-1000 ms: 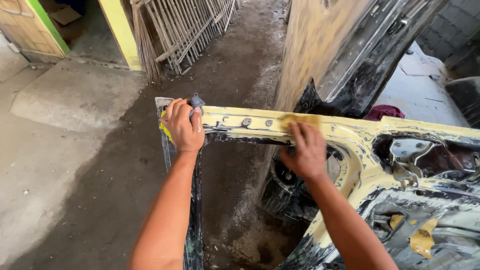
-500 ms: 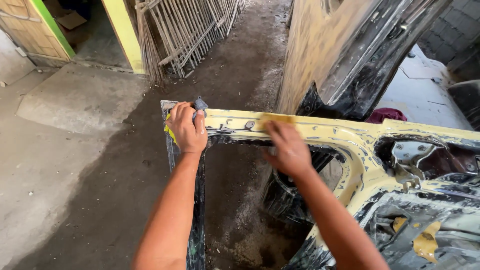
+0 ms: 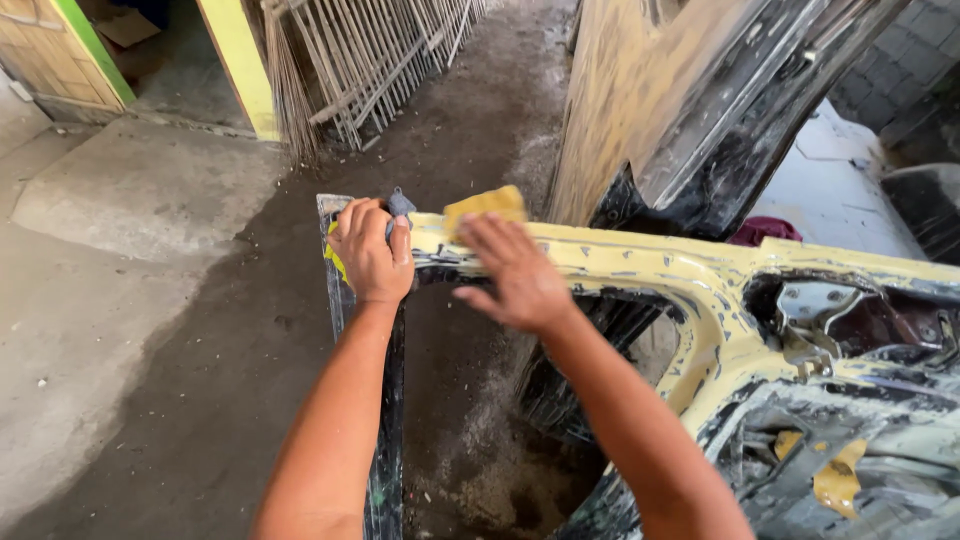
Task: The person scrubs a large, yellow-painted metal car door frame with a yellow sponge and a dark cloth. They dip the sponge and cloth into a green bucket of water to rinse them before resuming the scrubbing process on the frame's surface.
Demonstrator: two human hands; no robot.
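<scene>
Even, soft daylight is filling the scene; no hard shadows. Right hand [image 3: 510, 270] is blurring slightly; wide-angle bending at 9 o'clock.

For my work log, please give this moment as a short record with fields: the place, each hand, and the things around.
place: dusty concrete floor of an open workshop
left hand: grips the corner of the car door frame, a grey rag under the fingers
right hand: presses a yellow sanding sheet on the frame's top edge
frame surface: coated yellowish, dark below
nearby: metal grilles leaning against the wall, a large filler-coated panel behind
</scene>
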